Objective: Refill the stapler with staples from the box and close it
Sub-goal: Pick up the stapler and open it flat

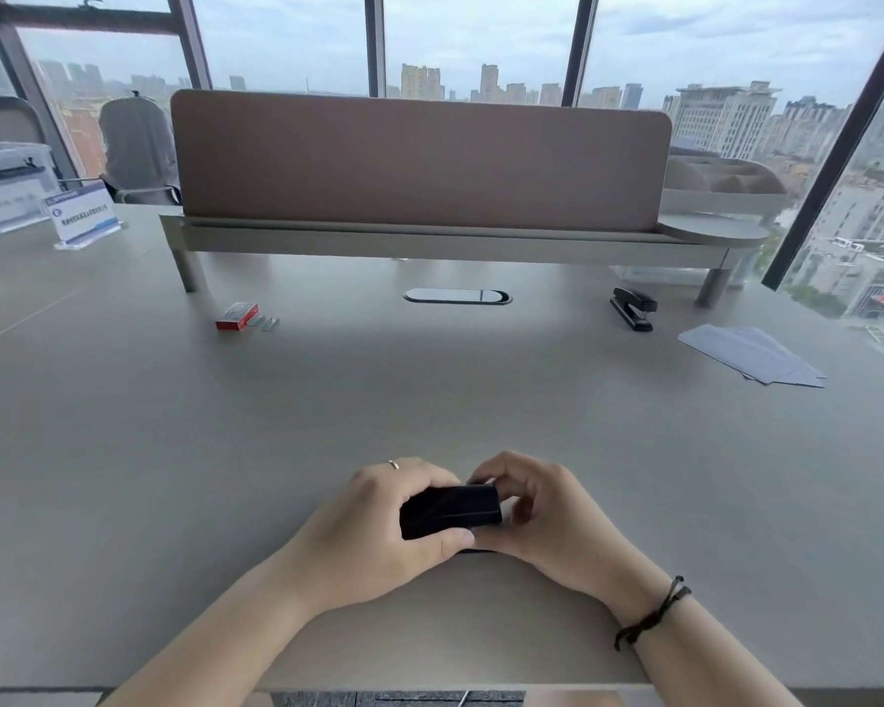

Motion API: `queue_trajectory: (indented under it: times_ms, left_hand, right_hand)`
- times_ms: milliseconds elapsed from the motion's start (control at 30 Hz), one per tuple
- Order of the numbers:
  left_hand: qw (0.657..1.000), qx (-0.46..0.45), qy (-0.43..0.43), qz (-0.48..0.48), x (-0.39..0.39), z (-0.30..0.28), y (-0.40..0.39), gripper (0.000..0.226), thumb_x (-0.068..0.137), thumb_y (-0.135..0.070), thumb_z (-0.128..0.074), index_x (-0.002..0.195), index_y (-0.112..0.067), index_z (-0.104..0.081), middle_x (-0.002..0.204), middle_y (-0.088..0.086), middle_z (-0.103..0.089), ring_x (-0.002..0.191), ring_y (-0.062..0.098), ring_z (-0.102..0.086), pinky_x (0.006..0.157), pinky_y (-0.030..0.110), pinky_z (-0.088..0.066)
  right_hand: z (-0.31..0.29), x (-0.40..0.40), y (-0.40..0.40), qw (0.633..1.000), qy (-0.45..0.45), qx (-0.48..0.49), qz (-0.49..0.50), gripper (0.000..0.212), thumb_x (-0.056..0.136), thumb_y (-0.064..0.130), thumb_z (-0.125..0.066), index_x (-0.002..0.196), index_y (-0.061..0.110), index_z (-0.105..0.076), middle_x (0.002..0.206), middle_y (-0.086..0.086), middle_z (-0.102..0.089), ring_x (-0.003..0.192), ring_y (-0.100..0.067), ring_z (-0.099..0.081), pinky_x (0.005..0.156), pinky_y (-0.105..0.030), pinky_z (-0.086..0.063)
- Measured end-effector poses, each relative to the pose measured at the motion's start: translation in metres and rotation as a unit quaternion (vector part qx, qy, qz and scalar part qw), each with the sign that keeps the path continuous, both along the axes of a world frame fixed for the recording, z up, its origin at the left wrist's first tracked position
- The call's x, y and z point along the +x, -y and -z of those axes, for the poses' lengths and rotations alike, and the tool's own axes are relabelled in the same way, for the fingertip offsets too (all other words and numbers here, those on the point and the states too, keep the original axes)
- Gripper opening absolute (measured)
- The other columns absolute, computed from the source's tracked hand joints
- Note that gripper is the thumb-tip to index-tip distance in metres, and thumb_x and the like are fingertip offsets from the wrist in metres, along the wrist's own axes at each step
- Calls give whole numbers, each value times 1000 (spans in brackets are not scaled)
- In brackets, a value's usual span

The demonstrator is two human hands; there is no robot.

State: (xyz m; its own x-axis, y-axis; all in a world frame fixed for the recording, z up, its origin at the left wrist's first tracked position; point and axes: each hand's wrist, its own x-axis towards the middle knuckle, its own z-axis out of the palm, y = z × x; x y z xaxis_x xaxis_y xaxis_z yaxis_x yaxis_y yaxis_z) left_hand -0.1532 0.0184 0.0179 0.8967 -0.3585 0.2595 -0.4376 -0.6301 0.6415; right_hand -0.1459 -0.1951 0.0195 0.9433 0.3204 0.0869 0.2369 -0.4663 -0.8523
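Observation:
A small black stapler [449,510] is held low over the near part of the grey desk [430,400], between both hands. My left hand [378,523] wraps its left end, thumb along the front. My right hand [537,507] grips its right end with curled fingers; part of the stapler is hidden under them. Whether the stapler is open I cannot tell. Far back on the left lies the red staple box [236,316], with a few loose staple strips [265,323] beside it on the right.
A second, larger black stapler [634,308] stands at the back right under the raised shelf [430,242] with its brown divider panel. White paper sheets [751,354] lie far right. A sign holder [83,214] and plastic bin [6,186] are at back left.

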Motion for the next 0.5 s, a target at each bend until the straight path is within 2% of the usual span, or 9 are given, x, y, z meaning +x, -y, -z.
queue_trajectory:
  times_ms: [167,267,400,500]
  left_hand:
    - [995,70,66,-29,0,-4,17,42,79,-62,-64,115,-40,-63,103,-19,-69,92,3,-64,82,30,-53]
    - [996,72,50,-23,0,-6,19,38,81,-58,-67,114,-39,-64,104,-19,-69,91,3,-63,84,32,-53]
    - [995,-101,-5,-8,0,-19,7,24,78,-43,-73,99,-33,-71,97,-14,-75,92,8,-68,85,29,-52]
    - [988,-154,8,-14,-3,-30,-18,29,74,-47,-72,99,-33,-73,97,-18,-76,92,9,-68,87,20,-51]
  right_hand:
    - [0,1,1,1000,12,1,-1,38,71,17,-88,99,30,-65,85,-5,-77,44,-3,-41,53,-14,-39]
    - [0,1,0,1000,16,-11,0,40,70,19,-89,99,30,-65,83,-4,-77,45,-3,-43,54,-16,-41]
    - [-2,1,0,1000,-8,-8,16,43,65,18,-91,97,33,-66,86,1,-77,49,-2,-48,56,-18,-45]
    - [0,2,0,1000,-20,-18,14,36,66,20,-91,94,29,-69,89,5,-78,49,-3,-47,55,-18,-43]
